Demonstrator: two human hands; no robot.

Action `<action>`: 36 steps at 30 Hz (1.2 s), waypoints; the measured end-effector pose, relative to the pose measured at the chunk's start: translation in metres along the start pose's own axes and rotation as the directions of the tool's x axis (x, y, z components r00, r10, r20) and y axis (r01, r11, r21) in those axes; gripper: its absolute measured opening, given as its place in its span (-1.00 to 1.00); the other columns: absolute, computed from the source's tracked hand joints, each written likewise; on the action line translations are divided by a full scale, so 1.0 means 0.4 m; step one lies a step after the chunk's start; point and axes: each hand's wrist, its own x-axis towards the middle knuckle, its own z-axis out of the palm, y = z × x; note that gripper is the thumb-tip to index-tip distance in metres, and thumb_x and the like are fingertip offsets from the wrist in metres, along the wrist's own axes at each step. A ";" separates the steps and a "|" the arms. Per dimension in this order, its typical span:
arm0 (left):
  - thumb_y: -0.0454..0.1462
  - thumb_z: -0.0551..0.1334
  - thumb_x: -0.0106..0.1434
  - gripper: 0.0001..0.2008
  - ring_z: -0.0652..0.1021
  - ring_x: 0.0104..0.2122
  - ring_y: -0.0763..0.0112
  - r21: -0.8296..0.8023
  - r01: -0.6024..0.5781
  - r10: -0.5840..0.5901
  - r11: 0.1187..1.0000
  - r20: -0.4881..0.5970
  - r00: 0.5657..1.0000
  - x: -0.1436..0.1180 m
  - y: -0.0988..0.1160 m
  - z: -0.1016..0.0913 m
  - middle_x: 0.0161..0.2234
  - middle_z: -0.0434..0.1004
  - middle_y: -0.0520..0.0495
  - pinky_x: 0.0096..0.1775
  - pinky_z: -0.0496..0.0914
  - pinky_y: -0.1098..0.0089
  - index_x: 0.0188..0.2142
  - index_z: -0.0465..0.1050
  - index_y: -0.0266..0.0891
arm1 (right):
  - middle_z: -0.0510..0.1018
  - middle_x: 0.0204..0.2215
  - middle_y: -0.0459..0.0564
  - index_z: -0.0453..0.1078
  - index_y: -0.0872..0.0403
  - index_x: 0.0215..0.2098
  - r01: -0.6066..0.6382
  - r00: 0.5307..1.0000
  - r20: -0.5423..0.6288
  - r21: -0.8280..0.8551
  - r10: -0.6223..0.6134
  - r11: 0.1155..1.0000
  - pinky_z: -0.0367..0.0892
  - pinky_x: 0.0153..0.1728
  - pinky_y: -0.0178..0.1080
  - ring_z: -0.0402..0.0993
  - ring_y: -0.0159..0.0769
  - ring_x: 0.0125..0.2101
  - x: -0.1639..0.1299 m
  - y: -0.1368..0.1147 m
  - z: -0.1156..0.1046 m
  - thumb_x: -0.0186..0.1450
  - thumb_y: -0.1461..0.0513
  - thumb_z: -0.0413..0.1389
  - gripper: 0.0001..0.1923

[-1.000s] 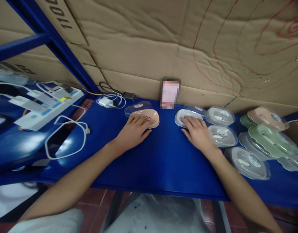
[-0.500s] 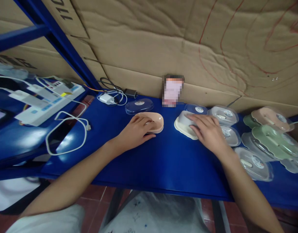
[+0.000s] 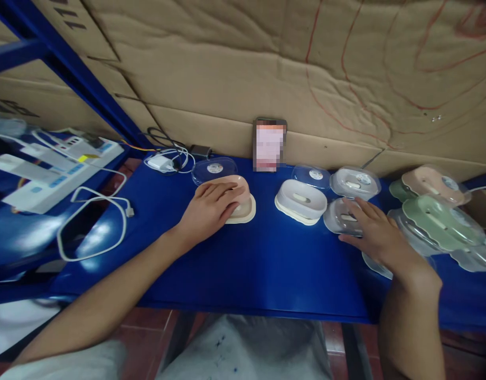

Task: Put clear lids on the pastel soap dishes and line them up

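Observation:
My left hand (image 3: 211,205) lies over a pink soap dish (image 3: 243,186), fingers bent across its inside and thumb at the near side. A cream base (image 3: 248,215) shows under this dish. To the right stands a whitish soap dish (image 3: 286,196) on a scalloped cream base, with no hand on it. My right hand (image 3: 375,229) grips a grey soap box (image 3: 336,217) with a clear lid, fingers over the far side and thumb near the front. Part of that box is hidden by the hand.
Two clear lids (image 3: 223,168) (image 3: 306,176) lie behind the dishes. A lidded box (image 3: 349,183) and stacked green and pink boxes (image 3: 445,221) stand right. A phone (image 3: 269,145) leans on the cardboard. Cables and a power strip (image 3: 64,179) lie left.
My right hand has left the whitish dish and moved right to the grey box, which has shifted left. The pink dish now shows a cream base beneath it. The view has shifted slightly.

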 end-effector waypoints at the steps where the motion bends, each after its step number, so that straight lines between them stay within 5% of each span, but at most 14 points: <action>1: -0.25 0.12 0.57 -0.60 0.56 0.25 -0.04 0.004 0.005 -0.005 1.000 -0.006 1.000 0.000 0.006 0.000 0.27 0.57 -0.23 0.24 0.41 -0.09 0.32 0.47 -0.12 | 0.43 0.38 0.26 0.18 -0.17 0.53 0.003 1.000 0.007 0.032 -0.004 0.999 0.53 -0.01 0.38 0.49 0.43 0.22 0.006 -0.015 -0.016 0.43 -0.20 0.16 -0.20; 4: -0.26 0.16 0.55 -0.62 0.55 0.26 -0.01 0.017 -0.020 0.020 1.000 -0.014 1.000 -0.004 0.019 0.000 0.25 0.58 -0.21 0.25 0.41 -0.03 0.29 0.48 -0.08 | 0.53 0.32 0.10 0.22 -0.24 0.50 0.028 1.000 0.006 0.165 -0.029 0.986 0.51 0.08 0.30 0.53 0.25 0.22 0.033 -0.056 -0.067 0.51 -0.12 0.11 -0.36; 9: -0.26 0.17 0.53 -0.64 0.55 0.24 -0.05 0.006 -0.099 0.099 0.995 0.021 0.995 -0.006 0.021 0.005 0.23 0.58 -0.26 0.23 0.43 -0.06 0.25 0.51 -0.14 | 0.64 0.16 0.11 0.49 -0.11 0.28 0.018 0.979 -0.205 0.152 0.014 0.988 0.45 0.14 0.22 0.58 0.16 0.14 0.059 -0.095 -0.106 0.58 0.00 0.03 -0.59; 12: -0.27 0.19 0.52 -0.72 0.59 0.17 -0.03 0.027 -0.123 0.123 0.992 -0.010 0.992 -0.003 0.018 0.001 0.13 0.64 -0.26 0.19 0.46 -0.04 0.13 0.59 -0.15 | 0.71 -0.01 0.08 0.55 -0.07 0.16 0.046 0.995 -0.098 0.197 -0.027 0.979 0.50 0.06 0.13 0.66 0.08 -0.01 0.041 -0.119 -0.090 0.56 -0.02 0.06 -0.63; 18: -0.27 0.18 0.54 -0.76 0.70 -0.06 0.11 0.082 -0.183 0.186 0.980 -0.035 0.982 -0.009 0.027 -0.023 -0.19 0.70 -0.14 0.02 0.56 0.12 -0.21 0.62 -0.17 | 0.62 0.19 0.24 0.40 0.05 0.35 0.095 0.993 0.059 0.040 -0.098 0.995 0.56 0.01 0.18 0.64 0.20 0.10 0.008 -0.158 -0.025 0.51 0.08 0.11 -0.50; 23: -0.28 0.20 0.54 -0.79 0.71 -0.08 0.14 0.130 -0.260 0.267 0.957 -0.039 0.963 -0.018 0.056 -0.046 -0.19 0.72 -0.09 0.00 0.58 0.16 -0.19 0.63 -0.17 | 0.68 0.15 0.12 0.37 -0.05 0.41 0.130 0.986 0.085 0.171 -0.147 0.977 0.57 0.04 0.09 0.70 0.05 0.01 0.022 -0.164 -0.070 0.60 0.03 0.01 -0.51; 30: -0.26 0.21 0.56 -0.77 0.67 -0.26 0.32 0.062 -0.364 0.368 0.929 -0.063 0.928 -0.019 0.074 -0.042 -0.25 0.69 -0.04 0.17 0.50 0.14 -0.20 0.62 -0.20 | 0.69 0.13 0.00 0.28 -0.18 0.46 0.193 0.976 -0.150 0.271 -0.157 0.943 0.51 -0.01 -0.04 0.70 -0.07 -0.07 0.031 -0.195 -0.168 0.61 0.12 0.05 -0.52; 36: -0.27 0.26 0.52 -0.85 0.67 0.01 0.15 0.031 -0.399 0.400 0.916 -0.085 0.913 -0.026 0.081 -0.021 -0.04 0.71 -0.13 0.23 0.38 0.05 -0.04 0.62 -0.21 | 0.68 0.15 -0.01 0.35 -0.10 0.40 0.310 0.935 -0.216 0.109 -0.282 0.945 0.38 0.14 -0.01 0.63 -0.09 0.11 0.120 -0.191 -0.130 0.60 0.22 0.06 -0.57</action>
